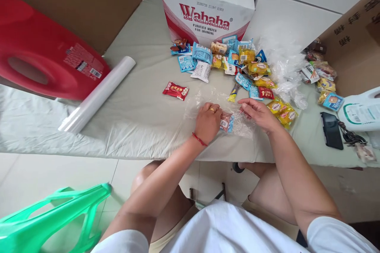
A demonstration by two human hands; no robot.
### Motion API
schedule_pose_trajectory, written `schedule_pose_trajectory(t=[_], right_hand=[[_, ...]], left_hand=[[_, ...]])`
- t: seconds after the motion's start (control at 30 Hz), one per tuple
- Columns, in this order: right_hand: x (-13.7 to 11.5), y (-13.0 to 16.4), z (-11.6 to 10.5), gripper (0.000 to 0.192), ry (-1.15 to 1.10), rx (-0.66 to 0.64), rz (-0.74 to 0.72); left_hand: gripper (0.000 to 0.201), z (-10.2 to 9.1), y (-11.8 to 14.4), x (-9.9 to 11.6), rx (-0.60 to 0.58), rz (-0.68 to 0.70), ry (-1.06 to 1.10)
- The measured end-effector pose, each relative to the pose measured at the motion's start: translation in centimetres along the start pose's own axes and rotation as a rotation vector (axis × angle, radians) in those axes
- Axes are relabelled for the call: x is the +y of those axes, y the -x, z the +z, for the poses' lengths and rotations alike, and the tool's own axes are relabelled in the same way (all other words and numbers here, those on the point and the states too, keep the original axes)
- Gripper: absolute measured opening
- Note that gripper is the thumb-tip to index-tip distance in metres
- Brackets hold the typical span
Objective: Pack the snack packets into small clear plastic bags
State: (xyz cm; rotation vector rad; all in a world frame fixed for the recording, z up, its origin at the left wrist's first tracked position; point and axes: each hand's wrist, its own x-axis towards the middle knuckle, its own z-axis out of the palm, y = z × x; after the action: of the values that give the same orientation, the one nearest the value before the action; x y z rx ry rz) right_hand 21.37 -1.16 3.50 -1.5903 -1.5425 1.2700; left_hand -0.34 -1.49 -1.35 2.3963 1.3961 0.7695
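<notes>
On the front part of the table, a sheet of clear plastic film (242, 128) is spread, crumpled in places. A small snack packet (227, 121), reddish-brown and blue with a barcode, lies on the film. My left hand (208, 120), with a ring and a red cord bracelet, curls its fingers over the packet's left side and hides part of it. My right hand (257, 113) hovers at the film's right side, fingers apart and pointing left. Its fingertips are close to the film; whether they touch it is unclear. A red snack packet (175, 91) lies farther left.
Several snack packets (202, 53) are heaped before a Wahaha carton (208, 12). Crumpled clear plastic (285, 67) lies to their right. A film roll (97, 94) and red jug (50, 51) are left; a phone (331, 130) and white bottle (362, 110) right. A green stool (56, 213) stands below.
</notes>
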Motion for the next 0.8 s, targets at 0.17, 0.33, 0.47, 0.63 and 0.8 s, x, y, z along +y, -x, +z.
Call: schedule_pose_trajectory(t=[0.17, 0.33, 0.47, 0.63, 0.8], right_hand=[[1.4, 3.1, -0.9, 0.060, 0.116, -0.183, 0.050], [3.1, 3.5, -4.5, 0.041, 0.251, 0.043, 0.113], [0.9, 0.9, -5.4, 0.028, 0.536, 0.231, -0.035], [-1.9, -6.2, -1.5, 0.033, 0.882, 0.139, -0.330], [-1.4, -11.6, 0.9, 0.027, 0.998, -0.066, -0.216]], left_hand=[[0.027, 0.0, 0.5, 0.6, 0.012, 0.013, -0.140], [0.025, -0.2, 0.6, 0.2, -0.016, -0.079, -0.170], [0.027, -0.4, 0.6, -0.1, -0.042, -0.094, -0.136], [0.030, -0.4, 0.5, 0.4, -0.055, -0.049, -0.122], [0.035, -0.3, 0.5, 0.4, -0.074, 0.040, -0.129]])
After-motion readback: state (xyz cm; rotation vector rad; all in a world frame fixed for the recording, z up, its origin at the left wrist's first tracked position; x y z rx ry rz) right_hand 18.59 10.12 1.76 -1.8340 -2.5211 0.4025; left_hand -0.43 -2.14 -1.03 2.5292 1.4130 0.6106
